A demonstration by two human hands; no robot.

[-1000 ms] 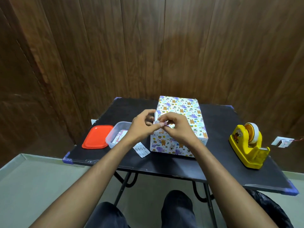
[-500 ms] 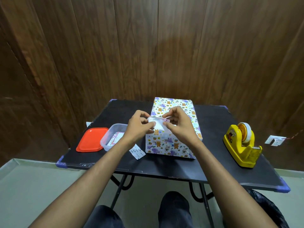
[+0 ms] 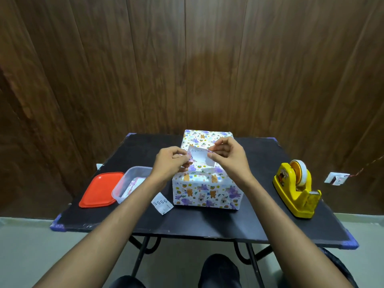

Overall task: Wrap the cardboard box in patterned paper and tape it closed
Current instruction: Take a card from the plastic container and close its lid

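While I sat at the black bench [image 3: 207, 223], set against a brown wood-panel wall [image 3: 187, 59], the wrapped box [image 3: 204, 188] stood near its middle, fully covered in white patterned paper with bears and purple animals, long side running away from me. Yellow tape dispenser [image 3: 296, 192] sat well apart on the right, tape roll on top, cutter end toward me. Orange lid [image 3: 99, 189] lay flat at the left, touching or just beside the clear plastic tub [image 3: 129, 183], which held some printed cards. My left forearm crossed over the tub's near corner. Small white slip [image 3: 162, 203] printed with 5555 lay on the bench between tub and box, just beside the box's front left corner. My left hand [image 3: 171, 163] and right hand [image 3: 227, 156] were both above the box top, each grip clamped on a small white card [image 3: 199, 157]: left thumb and fingers pinched its left edge, right thumb and forefinger pinched its top right corner. Card had cursive writing at top and a purple floral bit on the left side; text too small to read fully. Card was held tilted, just above the box; couldn't tell if touching.
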